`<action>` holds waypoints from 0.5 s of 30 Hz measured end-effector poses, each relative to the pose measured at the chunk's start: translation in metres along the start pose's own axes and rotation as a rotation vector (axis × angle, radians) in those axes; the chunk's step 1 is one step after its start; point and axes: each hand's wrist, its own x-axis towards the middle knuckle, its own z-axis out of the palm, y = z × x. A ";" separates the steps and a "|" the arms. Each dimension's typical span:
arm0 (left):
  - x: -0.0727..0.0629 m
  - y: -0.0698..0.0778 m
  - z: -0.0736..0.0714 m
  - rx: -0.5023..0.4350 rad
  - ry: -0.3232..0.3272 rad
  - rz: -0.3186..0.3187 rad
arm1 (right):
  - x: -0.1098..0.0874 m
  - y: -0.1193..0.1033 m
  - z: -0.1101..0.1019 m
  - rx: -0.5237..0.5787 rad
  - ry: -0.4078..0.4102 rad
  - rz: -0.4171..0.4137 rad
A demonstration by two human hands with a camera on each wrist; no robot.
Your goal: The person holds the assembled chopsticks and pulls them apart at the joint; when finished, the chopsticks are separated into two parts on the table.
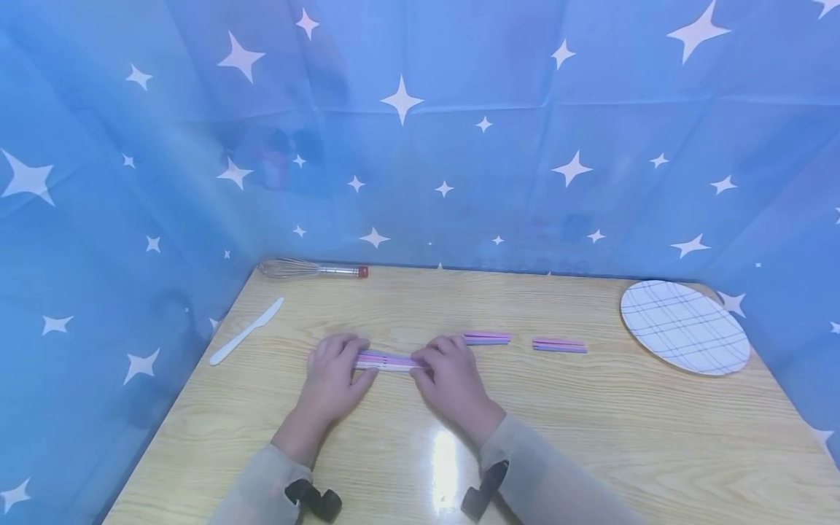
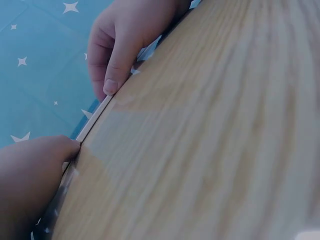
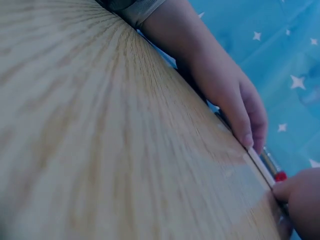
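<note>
In the head view a row of thin straw-like sticks (image 1: 389,360), pink, purple and white, lies side by side low at the table's middle. My left hand (image 1: 335,373) grips the left end, thumb on the near side and fingers over the far side. At the right end, my right hand (image 1: 453,379) holds them the same way, its fingers covering the tips. In the left wrist view the pale near edge of the sticks (image 2: 95,117) spans between both thumbs. The right wrist view shows that edge (image 3: 261,166) close along the tabletop.
Two small groups of similar sticks, one group (image 1: 487,339) by my right hand and another group (image 1: 559,345) farther right, lie on the table (image 1: 590,437). A whisk (image 1: 311,270) and white knife (image 1: 247,332) lie left; a checked oval plate (image 1: 685,328) sits right. Starry curtains surround the table.
</note>
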 end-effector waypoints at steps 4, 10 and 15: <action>0.001 0.002 0.001 -0.018 0.017 0.023 | 0.004 0.001 -0.001 0.054 -0.046 0.106; 0.002 0.003 0.000 -0.060 0.041 0.041 | 0.009 0.003 -0.003 0.118 -0.061 0.157; 0.001 0.005 -0.002 -0.070 0.049 0.033 | 0.009 0.001 -0.004 0.157 -0.041 0.170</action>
